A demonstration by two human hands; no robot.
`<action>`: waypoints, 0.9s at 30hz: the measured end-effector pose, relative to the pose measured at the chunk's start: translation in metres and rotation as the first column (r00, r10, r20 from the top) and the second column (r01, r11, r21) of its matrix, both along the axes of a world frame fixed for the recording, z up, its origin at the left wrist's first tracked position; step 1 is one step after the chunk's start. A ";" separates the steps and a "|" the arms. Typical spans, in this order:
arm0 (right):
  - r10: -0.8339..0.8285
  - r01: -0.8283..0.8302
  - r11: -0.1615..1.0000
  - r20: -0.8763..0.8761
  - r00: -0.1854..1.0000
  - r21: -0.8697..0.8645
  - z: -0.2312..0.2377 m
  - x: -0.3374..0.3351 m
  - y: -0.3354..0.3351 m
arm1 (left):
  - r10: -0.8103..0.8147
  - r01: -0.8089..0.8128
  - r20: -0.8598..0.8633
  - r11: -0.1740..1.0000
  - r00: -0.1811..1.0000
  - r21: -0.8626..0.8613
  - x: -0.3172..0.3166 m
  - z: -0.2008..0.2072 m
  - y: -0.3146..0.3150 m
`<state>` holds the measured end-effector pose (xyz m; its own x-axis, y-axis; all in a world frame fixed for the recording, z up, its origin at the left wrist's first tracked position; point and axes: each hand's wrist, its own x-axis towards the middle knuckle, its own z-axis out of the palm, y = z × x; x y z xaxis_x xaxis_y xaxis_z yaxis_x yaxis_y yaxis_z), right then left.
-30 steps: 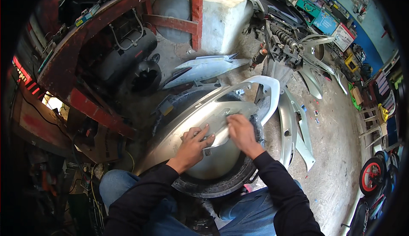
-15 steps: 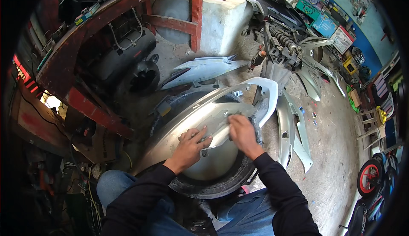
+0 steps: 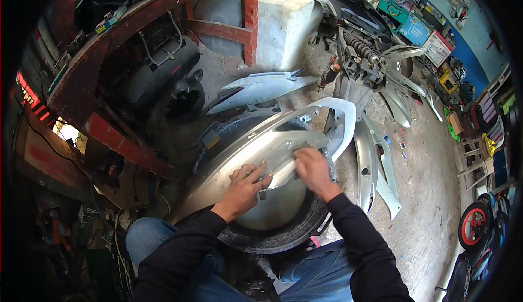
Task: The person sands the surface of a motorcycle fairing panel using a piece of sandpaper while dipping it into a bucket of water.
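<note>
A long silver motorcycle body panel (image 3: 275, 148) lies slanting across a round black tub (image 3: 321, 215) between my knees. Greyish liquid (image 3: 283, 209) shows in the tub below the panel's lower edge. My left hand (image 3: 243, 190) rests on the panel near that edge, fingers spread and pressing on its surface. To its right, my right hand (image 3: 314, 171) is closed against the panel, its fingers curled under. Whatever those fingers hold, if anything, is hidden. A white curved grab-rail-like piece (image 3: 348, 125) shows at the panel's far right end.
Beyond the tub lies a pale blue panel (image 3: 267, 89). Silver panels (image 3: 373, 166) rest on the concrete floor at right. A red frame (image 3: 125, 144) and black tank (image 3: 163, 68) stand at left. A stripped motorcycle (image 3: 362, 51) is at far right, another with a red wheel (image 3: 473, 226) nearer.
My right hand has shifted slightly right and down along the panel. My left hand stays at nearly the same place on it.
</note>
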<state>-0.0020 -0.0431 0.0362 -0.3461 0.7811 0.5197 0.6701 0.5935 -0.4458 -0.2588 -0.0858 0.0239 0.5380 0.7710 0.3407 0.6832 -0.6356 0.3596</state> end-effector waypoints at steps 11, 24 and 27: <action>0.233 -0.255 0.960 0.174 0.957 0.118 0.002 -0.005 -0.002 | 0.004 -0.005 -0.032 1.000 0.999 -0.018 0.003 0.004 0.003; -0.026 0.027 0.999 -0.019 0.999 0.019 0.003 -0.006 0.000 | 0.008 -0.008 -0.007 1.000 1.000 -0.018 0.005 0.008 0.004; 0.122 -0.129 0.983 0.065 0.990 0.127 -0.004 -0.002 0.003 | 0.010 -0.011 -0.017 0.999 1.000 -0.054 0.004 0.011 0.002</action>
